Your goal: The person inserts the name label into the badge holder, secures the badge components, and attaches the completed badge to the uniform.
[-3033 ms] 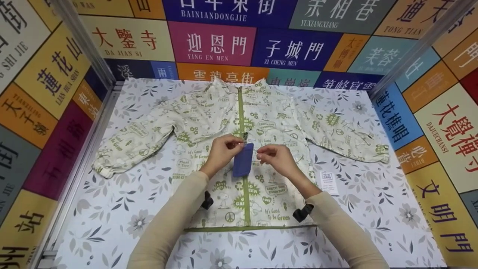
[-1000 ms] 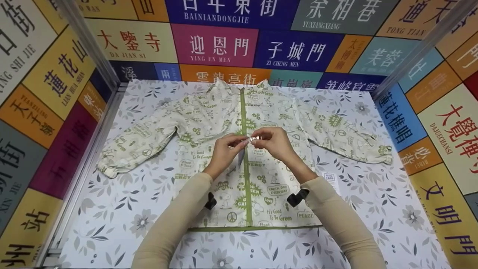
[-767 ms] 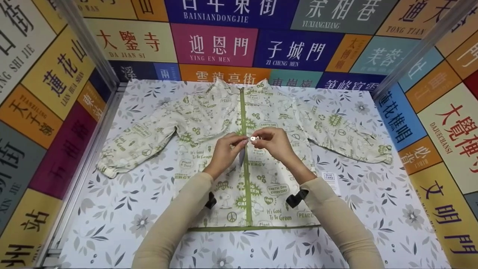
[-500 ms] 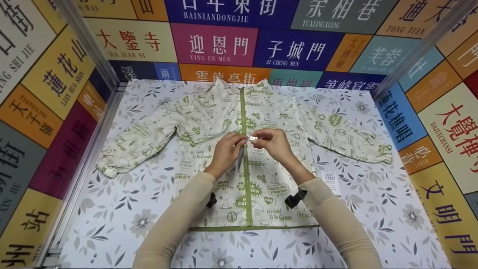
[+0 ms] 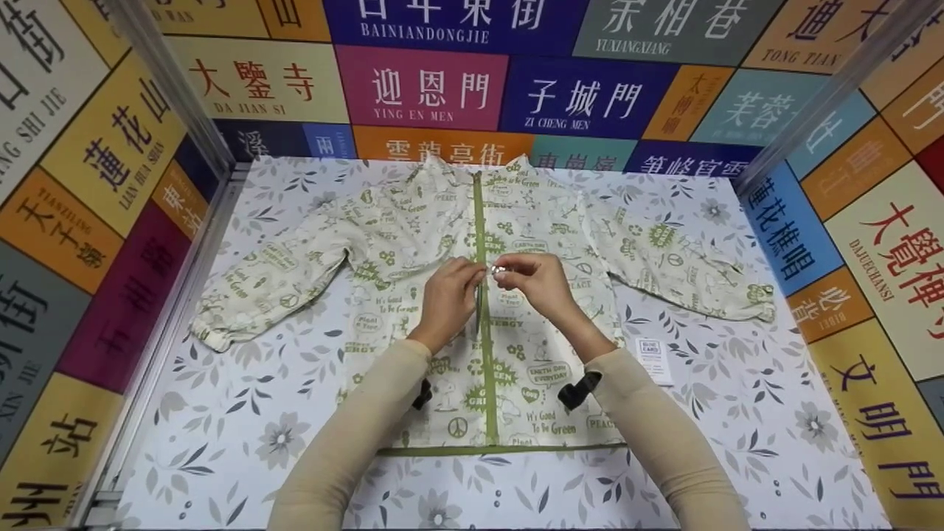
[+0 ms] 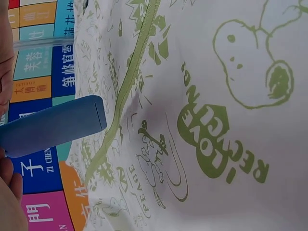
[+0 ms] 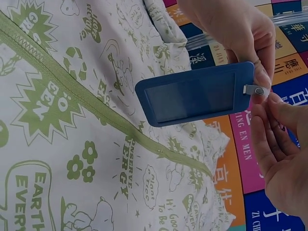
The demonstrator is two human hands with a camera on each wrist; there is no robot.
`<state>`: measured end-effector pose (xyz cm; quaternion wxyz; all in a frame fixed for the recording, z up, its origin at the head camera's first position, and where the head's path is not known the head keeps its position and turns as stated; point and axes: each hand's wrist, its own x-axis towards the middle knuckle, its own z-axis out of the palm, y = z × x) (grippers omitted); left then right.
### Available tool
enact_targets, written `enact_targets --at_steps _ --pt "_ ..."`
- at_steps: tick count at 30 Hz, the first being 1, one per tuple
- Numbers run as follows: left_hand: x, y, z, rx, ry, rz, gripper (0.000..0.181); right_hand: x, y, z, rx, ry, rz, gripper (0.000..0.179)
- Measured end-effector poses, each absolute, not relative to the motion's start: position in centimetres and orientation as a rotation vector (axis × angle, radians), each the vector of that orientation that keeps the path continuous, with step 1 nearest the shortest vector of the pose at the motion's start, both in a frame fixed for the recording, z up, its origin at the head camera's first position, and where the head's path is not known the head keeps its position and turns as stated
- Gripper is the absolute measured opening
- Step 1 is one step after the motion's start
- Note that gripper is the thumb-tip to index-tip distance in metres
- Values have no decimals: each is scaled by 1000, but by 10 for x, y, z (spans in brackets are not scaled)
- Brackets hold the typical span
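A blue badge holder with a clear window hangs over a jacket, and in the head view it is nearly edge-on. My left hand pinches its top end between thumb and fingers. A short strap with a metal snap sticks out from that end. My right hand pinches a small shiny metal clip beside the left fingertips. The jacket, cream with green print, lies spread flat with a green zipper down the middle.
A white printed card lies right of the jacket on the floral tabletop. Panels with large lettering stand at the back and both sides. Metal posts rise at the back corners.
Three seconds ago the holder's blue face showed and my right hand was apart from it. Since then my right hand has come to the clip, and the holder has turned edge-on.
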<state>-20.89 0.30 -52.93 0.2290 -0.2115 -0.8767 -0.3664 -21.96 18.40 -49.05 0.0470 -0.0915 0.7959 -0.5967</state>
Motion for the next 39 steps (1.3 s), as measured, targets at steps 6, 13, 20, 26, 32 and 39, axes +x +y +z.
enact_targets --at_steps 6,13,20,26,32,39 --pt "-210 5 -529 -569 -2381 -988 19 -211 181 -472 -310 2419 -1839 19" --pt "-212 6 -532 -562 -2366 -981 18 -209 179 -469 -332 2399 -1892 21" --pt "-211 6 -530 -559 -2364 -992 17 -211 179 -473 -324 2381 -1911 18" --pt "-211 7 -529 -569 -2393 -1022 18 -212 183 -477 -388 2334 -1944 19" --pt "-211 8 -528 -561 -2401 -1041 17 -214 184 -482 -442 2310 -1976 19" --pt "-213 9 -528 -540 -2406 -1059 18 -215 184 -488 -471 2257 -2053 18"
